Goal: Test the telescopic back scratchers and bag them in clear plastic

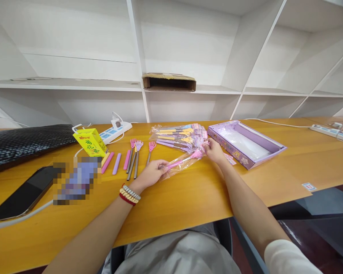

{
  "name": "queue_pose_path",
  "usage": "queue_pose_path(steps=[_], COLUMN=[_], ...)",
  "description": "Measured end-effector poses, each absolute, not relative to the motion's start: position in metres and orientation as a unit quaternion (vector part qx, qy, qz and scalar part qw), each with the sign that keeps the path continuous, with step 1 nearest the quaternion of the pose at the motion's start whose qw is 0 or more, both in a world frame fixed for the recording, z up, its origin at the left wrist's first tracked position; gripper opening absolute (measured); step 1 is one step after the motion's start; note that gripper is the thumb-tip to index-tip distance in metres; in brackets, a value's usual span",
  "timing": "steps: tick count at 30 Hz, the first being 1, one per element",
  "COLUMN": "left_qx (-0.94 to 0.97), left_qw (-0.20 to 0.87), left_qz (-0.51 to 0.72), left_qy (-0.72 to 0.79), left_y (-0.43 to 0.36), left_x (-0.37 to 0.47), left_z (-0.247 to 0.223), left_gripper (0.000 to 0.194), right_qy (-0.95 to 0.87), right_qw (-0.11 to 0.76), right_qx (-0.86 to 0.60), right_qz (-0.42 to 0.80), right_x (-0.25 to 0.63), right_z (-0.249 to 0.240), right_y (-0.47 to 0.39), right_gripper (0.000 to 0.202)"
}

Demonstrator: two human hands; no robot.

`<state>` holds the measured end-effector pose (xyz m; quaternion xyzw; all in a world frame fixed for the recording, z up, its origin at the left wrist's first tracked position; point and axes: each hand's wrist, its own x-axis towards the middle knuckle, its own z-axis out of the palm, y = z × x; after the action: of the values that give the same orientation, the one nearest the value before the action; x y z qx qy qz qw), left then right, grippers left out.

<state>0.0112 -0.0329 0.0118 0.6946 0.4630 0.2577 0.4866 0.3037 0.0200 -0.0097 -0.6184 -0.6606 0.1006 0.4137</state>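
A pink claw-shaped scratcher in a clear bag (184,161) is stretched between my hands, just above the wooden table. My left hand (153,173) pinches its handle end. At the claw end, my right hand (213,149) grips the top of the bag. Behind it lies a pile of bagged scratchers (178,136) in yellow, blue and purple. Left of my left hand are several unbagged metal rods with pink, purple and yellow claws (136,158). Beside them lie loose handles, among them a purple one (117,164) and a pink one (108,163).
A purple open box (246,144) with clear plastic inside lies at the right. A yellow drink carton (90,142), a power strip (114,133), a black phone (25,192) and a black padded bag (31,142) are at the left. White shelves hold a cardboard box (169,82).
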Motion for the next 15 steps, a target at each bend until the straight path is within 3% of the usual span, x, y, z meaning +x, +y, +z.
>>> queue_pose_path(steps=[7,15], left_qx=[0.669,0.552], left_qw=[0.429,0.468], left_qz=[0.348,0.458], left_qy=[0.498,0.517], left_y=[-0.027,0.019], left_x=[0.006,-0.009], left_z=[0.007,0.031], left_gripper=[0.03,0.037], right_qy=[-0.647,-0.622], right_qw=[0.442,0.473], right_qx=[-0.612,-0.615], right_qz=[0.105,0.104], right_x=[0.301,0.285], right_z=[-0.01,0.008], right_y=[0.018,0.033], right_gripper=[0.014,0.017])
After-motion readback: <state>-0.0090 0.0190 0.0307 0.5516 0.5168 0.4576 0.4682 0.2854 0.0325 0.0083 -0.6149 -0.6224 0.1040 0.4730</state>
